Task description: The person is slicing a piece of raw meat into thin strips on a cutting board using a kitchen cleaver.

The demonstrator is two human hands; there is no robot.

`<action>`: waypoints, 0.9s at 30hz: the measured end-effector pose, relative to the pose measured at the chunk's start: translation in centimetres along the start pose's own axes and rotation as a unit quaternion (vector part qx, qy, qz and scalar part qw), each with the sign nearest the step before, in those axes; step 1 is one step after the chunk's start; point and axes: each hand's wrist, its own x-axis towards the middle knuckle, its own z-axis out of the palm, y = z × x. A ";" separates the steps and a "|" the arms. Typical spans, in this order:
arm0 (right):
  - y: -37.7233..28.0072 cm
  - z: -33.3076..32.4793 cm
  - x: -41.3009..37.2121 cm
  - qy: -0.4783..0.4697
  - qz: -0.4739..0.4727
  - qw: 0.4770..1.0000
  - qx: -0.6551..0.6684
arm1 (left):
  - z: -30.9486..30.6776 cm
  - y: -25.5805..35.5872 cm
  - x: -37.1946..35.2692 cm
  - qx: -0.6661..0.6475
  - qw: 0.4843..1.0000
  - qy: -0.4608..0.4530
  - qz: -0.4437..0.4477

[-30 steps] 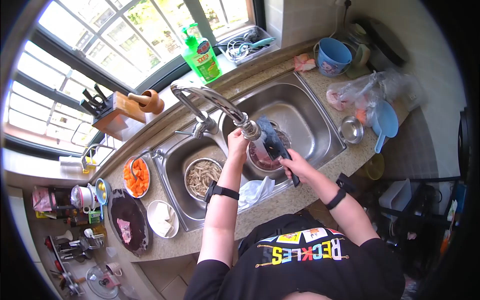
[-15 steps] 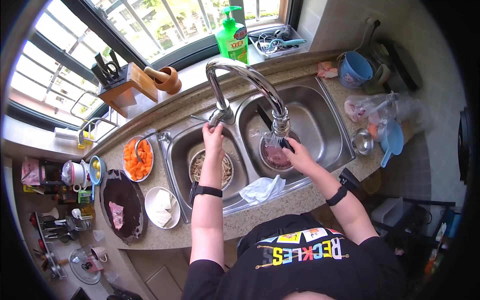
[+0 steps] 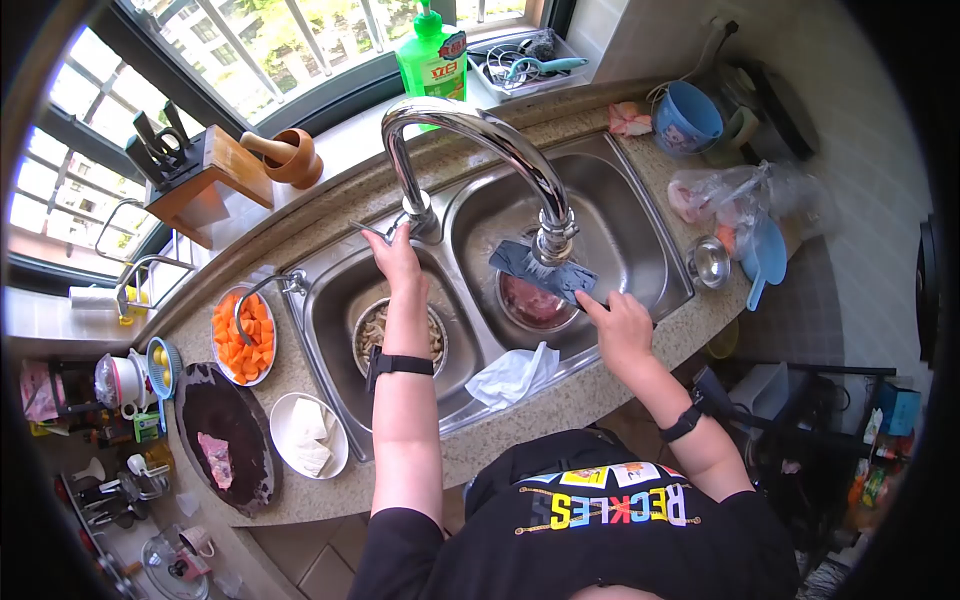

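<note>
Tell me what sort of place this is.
It looks like a kitchen, most likely in a home. A steel double sink with a curved faucet is set into the counter, a knife block stands by the window, and raw meat lies on a dark board.

A: Site type?
B: Kitchen, home-scale. Twin-bowl steel sink [image 3: 612, 222] and gooseneck faucet [image 3: 483, 123], set in a speckled desk [image 3: 322, 492].
A: More evidence?
B: Knife block [image 3: 222, 175], wooden mortar [image 3: 296, 165] and green pump bottle [image 3: 430, 68] along the barred window [image 3: 262, 55]. Kitchen utensils [image 3: 145, 485] lower left.
A: Food?
B: Orange chunks [image 3: 245, 345], white blocks [image 3: 306, 432], and a pink piece [image 3: 215, 460] of what looks like raw meat on a dark board [image 3: 212, 397].
A: Why home-scale?
B: Compact layout, one sink, printed blue tub [image 3: 688, 120].
</note>
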 end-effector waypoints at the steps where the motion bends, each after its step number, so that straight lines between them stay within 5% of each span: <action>1: 0.2 -0.2 -0.7 -0.006 0.009 1.000 0.003 | 0.3 -0.1 0.4 0.023 1.000 0.014 0.007; 7: 1.0 -1.8 -3.8 -0.113 0.097 0.985 0.090 | -0.8 0.3 0.9 0.018 0.999 -0.047 0.010; 11: 1.0 -2.4 -5.5 -0.123 0.143 0.976 0.107 | -0.6 -0.4 -4.6 0.235 0.970 0.005 0.060; 15: 1.9 -2.1 -7.2 -0.119 0.178 0.966 0.145 | 0.5 -3.8 -12.8 0.287 0.928 -0.152 0.181; 16: 2.2 -2.0 -7.4 -0.125 0.182 0.958 0.183 | 0.9 -3.6 -15.0 0.266 0.932 -0.171 0.178; 17: 1.9 -2.3 -7.2 -0.123 0.166 0.961 0.186 | 1.0 -4.3 -15.8 0.277 0.914 -0.286 0.083; 19: 1.3 -3.1 -7.6 -0.139 0.197 0.962 0.129 | 0.8 -4.6 -19.0 0.317 0.889 -0.311 0.111; 23: 4.0 0.9 -9.7 -0.069 0.192 0.934 0.294 | -1.1 -7.2 -22.5 0.243 0.887 -0.366 0.139; 25: 3.7 0.4 -10.5 -0.053 0.193 0.944 0.261 | -2.8 -4.4 -24.9 0.223 0.874 -0.369 0.226; 27: 5.5 3.6 -11.7 0.027 0.119 0.910 0.397 | -4.4 -4.2 -26.0 0.267 0.871 -0.375 0.169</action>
